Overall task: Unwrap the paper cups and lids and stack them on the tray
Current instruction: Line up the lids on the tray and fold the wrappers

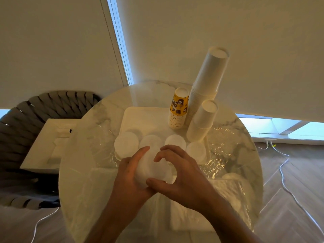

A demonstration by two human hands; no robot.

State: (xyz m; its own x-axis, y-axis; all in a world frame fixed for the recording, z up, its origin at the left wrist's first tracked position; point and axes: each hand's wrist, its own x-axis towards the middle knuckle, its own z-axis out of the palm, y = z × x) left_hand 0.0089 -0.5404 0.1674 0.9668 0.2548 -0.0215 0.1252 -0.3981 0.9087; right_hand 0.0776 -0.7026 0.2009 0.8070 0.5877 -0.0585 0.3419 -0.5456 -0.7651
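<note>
A white bundle of lids (150, 170) is held between both hands above the near edge of the tray (140, 118). The left hand (130, 174) is wrapped round its left side, fingers curled under it. The right hand (177, 171) is clamped on the right side, with the thumb pressed at the near end and the fingers arched over the far end. Whether film is left on the bundle cannot be told.

Just beyond the hands, four short stacks of lids (126, 143) are lined up along the near side of the tray. At the far right corner three inverted cup stacks are stood: a printed yellow stack (178, 109), a tall white stack (206, 85) that is tilted to the right, and a shorter white stack (201, 121) in front of it. Crumpled clear wrap (222, 151) is spread over the round counter (91, 172) on the right and near sides.

The main risk is judged to lie in the grip: if the bundle is squeezed unevenly or released early, lids could be fanned out and scattered over the stacks below. The leaning tall stack could be toppled by a knock to the tray. Loose wrap could be caught under a hand and dragged, and the lid stacks shifted with it.
</note>
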